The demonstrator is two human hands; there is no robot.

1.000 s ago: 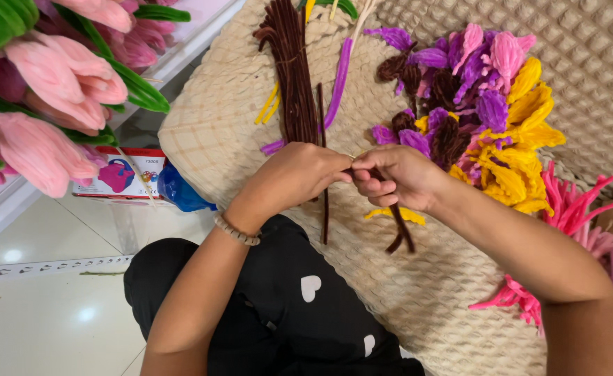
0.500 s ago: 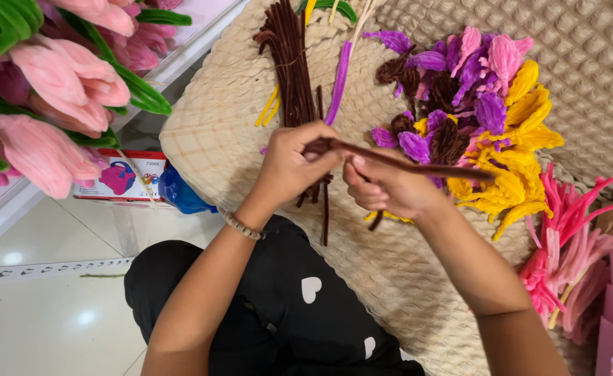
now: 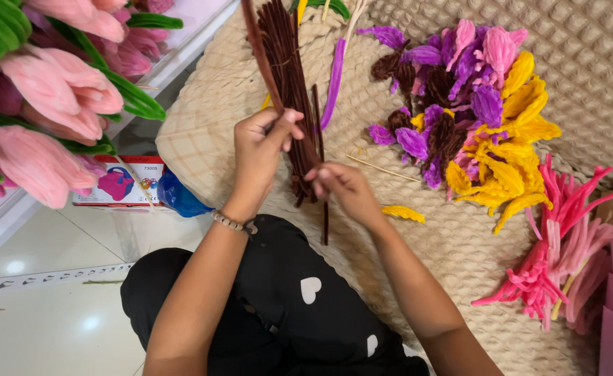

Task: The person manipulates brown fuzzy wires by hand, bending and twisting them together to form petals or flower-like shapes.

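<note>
One package in view: flat rectangular cardboard box (image 3: 115, 186) on the floor at left, under the pink fabric tulips, beside the woven mat's edge. White face, red border strip, pink bag-shaped picture printed on it. A blue plastic bag (image 3: 180, 197) touches its right end.

2 hands (image 3: 261, 150) (image 3: 345, 188), 1 brown pipe-cleaner bundle (image 3: 289, 76), 1 pink stem pile (image 3: 564, 251), 1 box (image 3: 118, 182), 1 bracelet (image 3: 231, 223).

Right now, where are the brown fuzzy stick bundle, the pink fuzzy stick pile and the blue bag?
brown fuzzy stick bundle (image 3: 287, 63), head view, middle of the stems
pink fuzzy stick pile (image 3: 564, 251), head view, centre
blue bag (image 3: 181, 198), head view, its crumpled side
</note>
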